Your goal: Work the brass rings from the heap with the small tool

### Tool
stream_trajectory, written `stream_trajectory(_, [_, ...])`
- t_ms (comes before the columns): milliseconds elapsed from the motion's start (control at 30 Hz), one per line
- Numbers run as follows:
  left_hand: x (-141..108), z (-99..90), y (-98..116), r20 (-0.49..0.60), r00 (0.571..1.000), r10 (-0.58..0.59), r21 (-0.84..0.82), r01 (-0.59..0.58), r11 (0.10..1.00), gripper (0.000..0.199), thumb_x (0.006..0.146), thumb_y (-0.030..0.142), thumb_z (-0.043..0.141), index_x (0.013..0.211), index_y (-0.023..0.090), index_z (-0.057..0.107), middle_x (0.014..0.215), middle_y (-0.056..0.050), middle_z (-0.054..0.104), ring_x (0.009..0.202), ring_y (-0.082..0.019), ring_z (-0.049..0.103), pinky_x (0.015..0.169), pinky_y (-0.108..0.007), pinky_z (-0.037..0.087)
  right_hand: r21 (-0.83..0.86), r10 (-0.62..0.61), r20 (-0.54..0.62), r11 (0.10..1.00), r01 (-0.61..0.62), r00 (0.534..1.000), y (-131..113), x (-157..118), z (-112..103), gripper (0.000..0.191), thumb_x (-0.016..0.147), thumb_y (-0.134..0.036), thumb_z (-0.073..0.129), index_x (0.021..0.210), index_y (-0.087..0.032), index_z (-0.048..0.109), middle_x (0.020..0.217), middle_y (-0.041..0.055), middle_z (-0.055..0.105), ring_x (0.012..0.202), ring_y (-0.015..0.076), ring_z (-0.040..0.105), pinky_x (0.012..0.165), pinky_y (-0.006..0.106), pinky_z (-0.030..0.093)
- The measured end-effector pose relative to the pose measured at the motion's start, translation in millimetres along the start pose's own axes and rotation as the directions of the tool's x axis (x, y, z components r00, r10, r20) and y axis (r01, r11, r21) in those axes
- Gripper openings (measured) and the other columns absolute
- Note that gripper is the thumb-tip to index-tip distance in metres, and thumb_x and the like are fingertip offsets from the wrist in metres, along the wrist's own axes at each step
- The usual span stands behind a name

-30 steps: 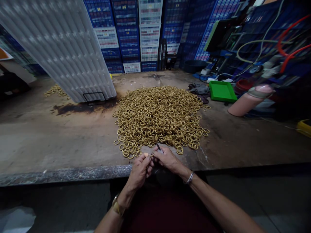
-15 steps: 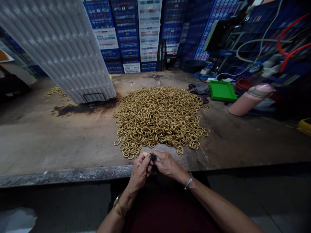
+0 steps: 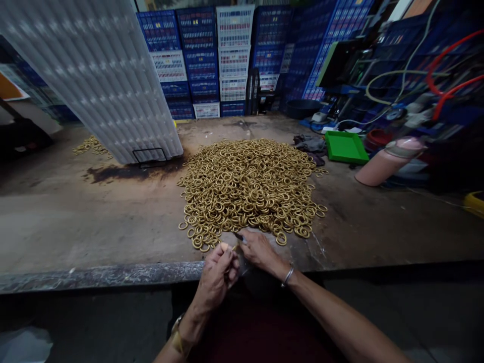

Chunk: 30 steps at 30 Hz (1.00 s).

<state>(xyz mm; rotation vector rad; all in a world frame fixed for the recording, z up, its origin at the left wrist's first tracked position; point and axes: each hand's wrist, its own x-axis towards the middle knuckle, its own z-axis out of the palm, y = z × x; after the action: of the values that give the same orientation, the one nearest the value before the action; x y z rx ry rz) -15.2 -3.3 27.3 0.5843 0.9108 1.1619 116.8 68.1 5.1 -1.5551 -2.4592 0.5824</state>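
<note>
A large pile of brass-coloured rings [image 3: 249, 186] lies on the worktable [image 3: 124, 227], just beyond both hands. My left hand [image 3: 219, 272] is closed in a pinch near the table's front edge. A thin gold sliver, seemingly one ring [image 3: 235, 248], shows at its fingertips, mostly hidden by the fingers. One left fingertip has a pale covering. Close by on the right, my right hand [image 3: 261, 252] is closed round a small tool [image 3: 239, 236] with a dark, narrow tip and a greyish body. Its exact kind is unclear, and its tip points left over the table.
A tall ribbed translucent stack [image 3: 102, 80] leans by a black wire stand [image 3: 149, 156] at left. Scattered rings [image 3: 91, 145] lie behind it. A green tray [image 3: 346, 147], pink bottle [image 3: 389, 161] and dark cloth [image 3: 310, 143] sit at right. Stacked crates [image 3: 234, 60] line the back.
My hands have drawn slightly apart. The right hand, with the tool, has moved up and away from the left fingertips; the left hand has dropped a little.
</note>
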Motion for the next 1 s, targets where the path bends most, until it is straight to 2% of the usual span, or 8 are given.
stream_trajectory(133, [3.5,-7.5,-0.4,-0.032,0.999,-0.012,-0.146,0.007,0.989,0.029,0.071,0.04,0.062,0.07,0.015,0.048,0.074,-0.001,0.057,0.044,-0.003,0.039,0.036,-0.015,0.024,-0.011,-0.045,-0.133,0.999,0.044,0.99,-7.2,15.0,5.0,0.033,0.075,-0.015,0.041,0.107,-0.018,0.05,0.085,0.0045,0.064,0.074,0.0151,0.057,0.063,0.022,0.032])
stream_trajectory(267, [6.1,-17.5,-5.3,-0.076,0.997,-0.023,-0.221,0.005,0.975,0.027,0.069,0.038,0.064,0.074,0.015,0.051,0.073,-0.002,0.059,0.045,-0.005,0.042,0.036,-0.016,0.026,-0.085,-0.061,-0.116,0.995,0.052,0.991,-18.9,27.1,5.5,0.047,0.074,-0.015,0.044,0.121,-0.019,0.04,0.091,0.0065,0.065,0.079,0.0176,0.059,0.065,0.024,0.033])
stream_trajectory(433, [7.2,-26.0,-8.2,-0.069,0.991,-0.11,-0.37,0.077,0.926,0.028,0.067,0.033,0.067,0.086,0.016,0.057,0.069,0.0,0.057,0.048,-0.007,0.047,0.038,-0.017,0.03,-0.154,0.013,-0.085,0.988,-0.026,0.996,-22.6,32.5,8.6,0.035,0.076,-0.016,0.045,0.11,-0.021,0.046,0.083,0.0044,0.065,0.074,0.0174,0.06,0.062,0.025,0.031])
stream_trajectory(533, [10.3,-30.4,-9.8,-0.05,0.988,-0.144,-0.443,0.107,0.89,0.022,0.066,0.033,0.068,0.072,0.014,0.057,0.069,-0.001,0.056,0.054,-0.008,0.051,0.04,-0.017,0.032,-0.127,0.018,-0.114,0.991,-0.033,0.993,-19.0,32.5,11.6,0.024,0.077,-0.014,0.044,0.099,-0.021,0.049,0.081,0.0029,0.065,0.074,0.0154,0.059,0.061,0.024,0.03])
stream_trajectory(633, [13.7,-31.5,-10.7,-0.053,0.99,-0.128,-0.452,0.09,0.887,0.026,0.064,0.032,0.071,0.062,0.013,0.054,0.069,-0.002,0.055,0.057,-0.009,0.052,0.04,-0.016,0.033,-0.115,0.028,-0.122,0.993,-0.042,0.992,-14.7,31.1,12.7,0.02,0.074,-0.012,0.045,0.092,-0.02,0.051,0.08,0.0026,0.065,0.073,0.0146,0.058,0.06,0.024,0.029])
stream_trajectory(833, [15.5,-27.6,-7.0,-0.096,0.99,-0.101,-0.386,0.057,0.921,0.027,0.063,0.029,0.073,0.072,0.014,0.053,0.066,0.0,0.053,0.055,-0.008,0.051,0.038,-0.015,0.03,-0.065,-0.017,-0.141,0.998,0.008,0.99,-7.9,20.7,10.3,0.023,0.077,-0.016,0.045,0.099,-0.021,0.05,0.086,0.0019,0.064,0.075,0.0146,0.058,0.061,0.023,0.03])
stream_trajectory(900, [15.5,-26.3,-4.7,-0.086,0.991,-0.101,-0.38,0.061,0.923,0.028,0.063,0.029,0.072,0.074,0.014,0.051,0.062,0.003,0.05,0.051,-0.006,0.048,0.038,-0.014,0.03,-0.045,-0.037,-0.143,0.998,0.031,0.989,-6.9,16.9,8.7,0.027,0.079,-0.017,0.044,0.105,-0.022,0.049,0.095,0.0028,0.062,0.083,0.0147,0.057,0.066,0.023,0.032])
stream_trajectory(1000, [15.3,-23.5,-1.7,-0.104,0.991,-0.088,-0.353,0.046,0.935,0.031,0.062,0.031,0.072,0.073,0.014,0.049,0.055,0.007,0.042,0.042,-0.002,0.039,0.036,-0.013,0.025,-0.06,-0.017,-0.104,0.998,0.011,0.994,-6.1,14.1,6.7,0.022,0.08,-0.019,0.044,0.1,-0.021,0.052,0.097,0.0041,0.061,0.088,0.0151,0.055,0.069,0.023,0.033])
